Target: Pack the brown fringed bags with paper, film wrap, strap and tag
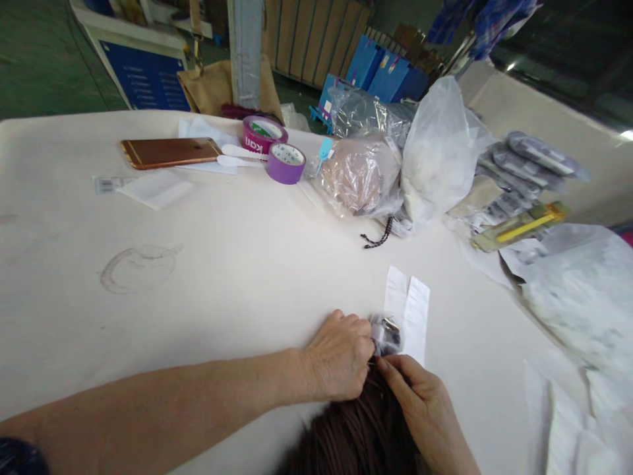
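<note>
A bundle of long dark brown strands [366, 432] lies at the bottom of the view, running up to both hands. My left hand [341, 356] is closed like a fist at its upper end; the fingertips are hidden. My right hand [425, 402] is closed in a pinch at the same spot, thumb against forefinger, and what sits between them is too small to make out. Just beyond the fingers is a small clear plastic piece with something dark in it [388, 334]. Two white paper strips [417, 316] lie under and behind it.
Along the table's [237, 264] far side are a phone [171, 152], a magenta tape roll [262, 135], a purple tape roll [285, 165] and a plastic-wrapped brown bundle [359, 175]. A white plastic bag [435, 152], stacked packets [534, 161] and another bag [588, 297] stand rightward.
</note>
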A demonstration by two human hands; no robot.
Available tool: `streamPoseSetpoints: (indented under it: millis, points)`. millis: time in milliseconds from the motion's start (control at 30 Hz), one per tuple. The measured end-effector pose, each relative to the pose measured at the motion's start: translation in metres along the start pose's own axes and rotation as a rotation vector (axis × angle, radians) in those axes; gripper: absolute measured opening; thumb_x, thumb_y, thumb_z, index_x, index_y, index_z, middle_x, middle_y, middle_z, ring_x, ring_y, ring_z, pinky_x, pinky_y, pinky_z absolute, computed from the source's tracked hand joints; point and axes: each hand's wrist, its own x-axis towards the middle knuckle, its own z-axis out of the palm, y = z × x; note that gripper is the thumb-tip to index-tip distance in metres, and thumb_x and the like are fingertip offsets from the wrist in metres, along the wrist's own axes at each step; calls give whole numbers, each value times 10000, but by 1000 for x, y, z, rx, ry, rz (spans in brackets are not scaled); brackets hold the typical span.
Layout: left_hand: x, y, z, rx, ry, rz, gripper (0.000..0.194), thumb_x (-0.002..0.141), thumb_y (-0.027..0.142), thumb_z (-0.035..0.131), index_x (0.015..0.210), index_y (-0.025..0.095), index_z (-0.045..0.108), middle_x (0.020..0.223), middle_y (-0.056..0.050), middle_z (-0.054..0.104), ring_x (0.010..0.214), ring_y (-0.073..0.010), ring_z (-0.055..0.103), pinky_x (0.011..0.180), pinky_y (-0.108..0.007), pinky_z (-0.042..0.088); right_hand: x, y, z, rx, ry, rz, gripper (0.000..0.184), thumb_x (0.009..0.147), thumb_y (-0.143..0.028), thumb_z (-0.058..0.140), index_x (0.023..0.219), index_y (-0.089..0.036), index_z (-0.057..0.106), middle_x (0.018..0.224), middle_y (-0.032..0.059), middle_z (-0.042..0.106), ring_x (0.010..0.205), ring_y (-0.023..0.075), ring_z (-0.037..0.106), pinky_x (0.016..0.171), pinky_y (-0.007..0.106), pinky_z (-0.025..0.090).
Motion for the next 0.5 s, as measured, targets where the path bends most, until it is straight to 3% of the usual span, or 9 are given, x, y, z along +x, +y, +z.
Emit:
streamPoseSetpoints:
  millis: [500]
  points:
    - [2, 2, 9, -31, 22, -13, 84, 738, 166, 495, 660, 148, 521, 788, -28, 577, 756, -176, 500, 673, -334, 337, -2, 2, 2, 4, 39, -33, 356, 757, -508, 499, 710, -184, 641, 609, 4, 609, 588, 159, 544, 541, 237, 415]
